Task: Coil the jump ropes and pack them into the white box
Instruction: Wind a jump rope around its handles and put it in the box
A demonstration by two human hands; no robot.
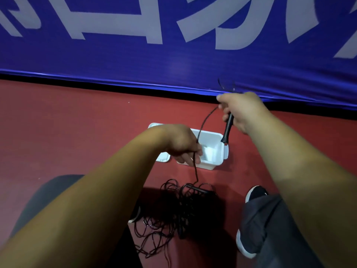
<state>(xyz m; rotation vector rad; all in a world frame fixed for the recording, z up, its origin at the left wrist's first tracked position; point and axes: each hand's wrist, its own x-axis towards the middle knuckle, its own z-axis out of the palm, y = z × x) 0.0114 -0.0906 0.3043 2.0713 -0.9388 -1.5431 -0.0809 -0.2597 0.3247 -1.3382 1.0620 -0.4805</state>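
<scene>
Your right grip (pixel 245 111) is closed round a black handle (pixel 228 130) and is held up in front of the lower edge of the blue banner (pixel 173 60). The handle slants down out of the fist. In this view its flared end sits in front of the right rim of the box (pixel 208 165). Above the fist there is a thin dark blur against the banner, too smeared to name.

From that fist the rope (pixel 204 120) runs down and to the left in a slack curve to your left grip (pixel 181 142). The left grip hovers over the left half of the box, with its fingers curled round the rope. Below those fingers the rope drops almost straight to the pile (pixel 173 209), a loose black tangle on the red floor (pixel 77 122) between your feet, just nearer to you than the box. A thicker dark piece lies along the top of the pile; it may be another handle, but you cannot tell for sure.

The box stands open on the floor, near the banner. Only pale flat shapes show inside it, too blurred to identify. A white lid (pixel 163 158) lies on the floor touching or just beside the box's left side, mostly hidden by your left grip.

Right of the pile is your black shoe (pixel 255 192) with a white sole, partly under a grey trouser leg (pixel 270 229). Your other grey knee (pixel 48 190) shows at lower left.
</scene>
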